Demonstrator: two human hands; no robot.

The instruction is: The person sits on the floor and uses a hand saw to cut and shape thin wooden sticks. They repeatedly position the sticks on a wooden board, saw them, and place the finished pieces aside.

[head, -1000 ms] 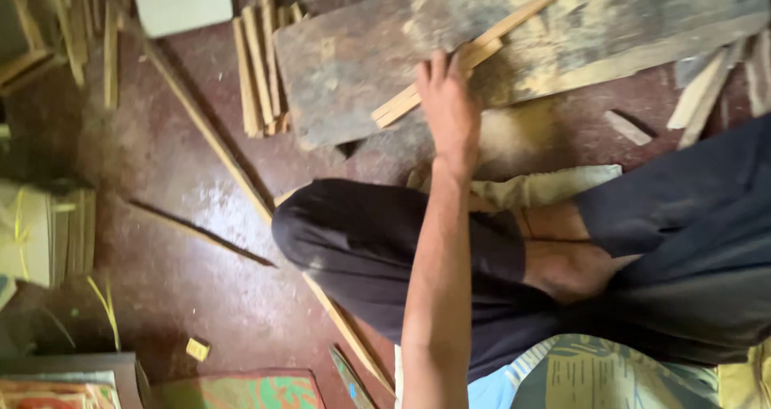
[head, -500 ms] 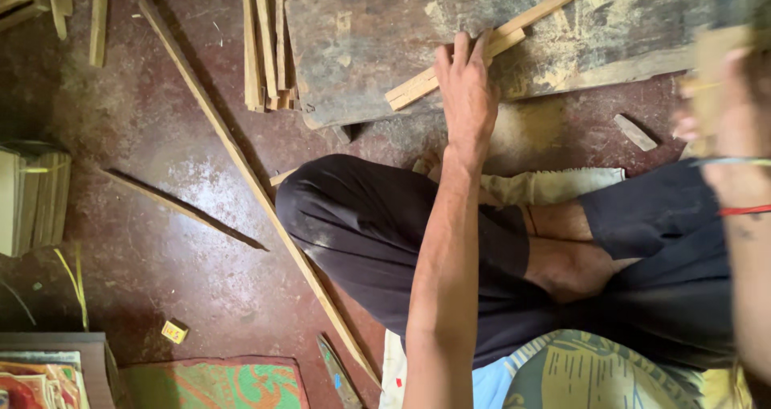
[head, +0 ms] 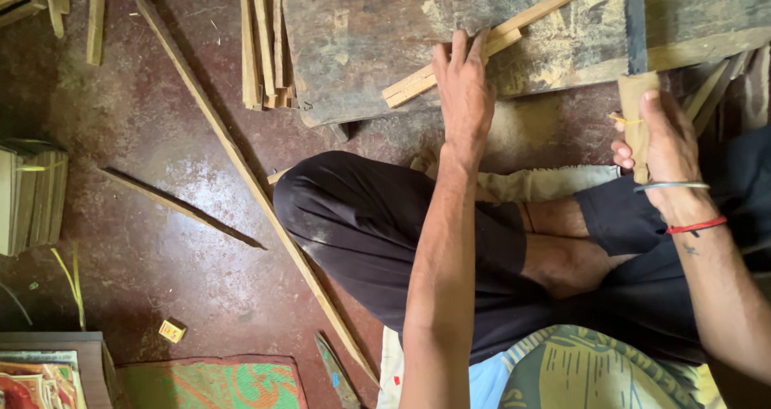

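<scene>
I sit cross-legged on the floor in dark trousers. My left hand (head: 464,87) presses flat on a pale wooden strip (head: 514,33) that lies diagonally across a worn dark plank (head: 361,39). My right hand (head: 662,140), with a metal bangle and a red thread at the wrist, grips the wooden handle of a hand saw (head: 636,108). The saw's dark blade (head: 635,19) stands across the plank and meets the strip near its far end.
A bundle of thin wooden slats (head: 263,43) lies left of the plank. A long slat (head: 249,176) runs diagonally over the reddish floor, a dark sliver (head: 181,208) beside it. Stacked boards (head: 32,196) sit at the left edge, a small yellow box (head: 171,330) and a patterned mat (head: 213,385) below.
My right hand has come into view from the right, holding the saw, and set its blade across the plank. My left hand stays pressed on the strip.
</scene>
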